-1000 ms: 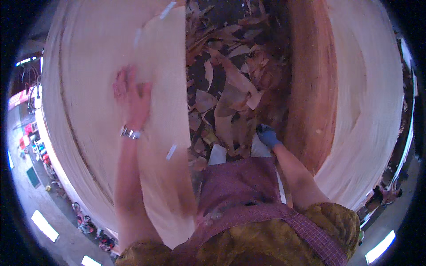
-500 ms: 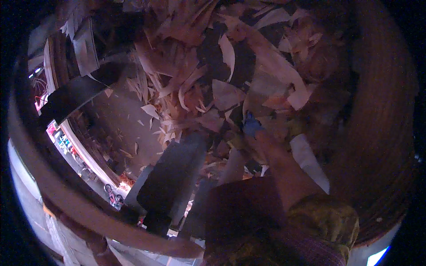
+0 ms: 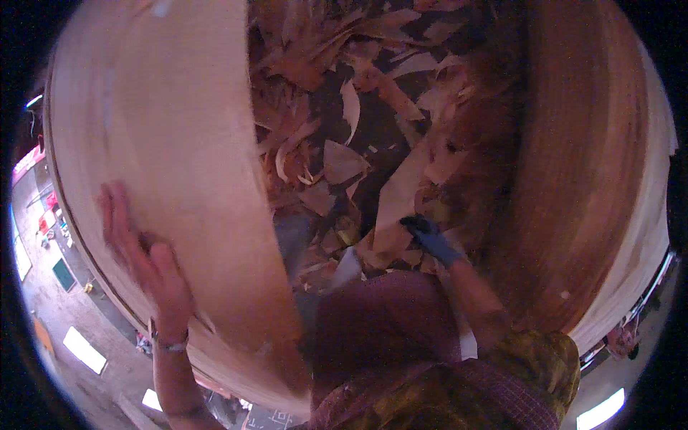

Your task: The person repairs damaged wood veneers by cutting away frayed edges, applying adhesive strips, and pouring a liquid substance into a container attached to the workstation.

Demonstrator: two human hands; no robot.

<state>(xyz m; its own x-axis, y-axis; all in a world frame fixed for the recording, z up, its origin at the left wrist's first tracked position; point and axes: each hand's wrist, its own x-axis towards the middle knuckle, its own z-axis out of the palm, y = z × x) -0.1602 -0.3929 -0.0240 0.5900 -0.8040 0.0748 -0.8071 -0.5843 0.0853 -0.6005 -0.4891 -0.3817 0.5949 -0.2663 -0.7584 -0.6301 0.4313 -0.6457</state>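
Note:
My left hand (image 3: 147,258), bare and with a band at the wrist, lies with its fingers stretched out on a broad pale wooden surface (image 3: 193,165). That surface rises along the left side and looks curved in this view. My right hand (image 3: 433,242), in a blue glove with dark fingertips, reaches down among the wood scraps. Its fingers are closed at the edge of a pale wood veneer strip (image 3: 401,197); the exact grip is partly hidden. Torn veneer pieces (image 3: 344,163) and curled shavings (image 3: 294,136) lie beyond it.
On the right stands a tall brown wooden wall (image 3: 573,165) with fine layered lines. Veneer scraps (image 3: 294,50) are heaped at the far end between the two wooden sides. Past the left side, a floor (image 3: 64,330) with scattered objects and bright patches shows.
The pale wooden surface now covers the left side, where a floor and dark gap showed. My left hand has come up onto it. The right hand has moved slightly nearer, with the strip beside it.

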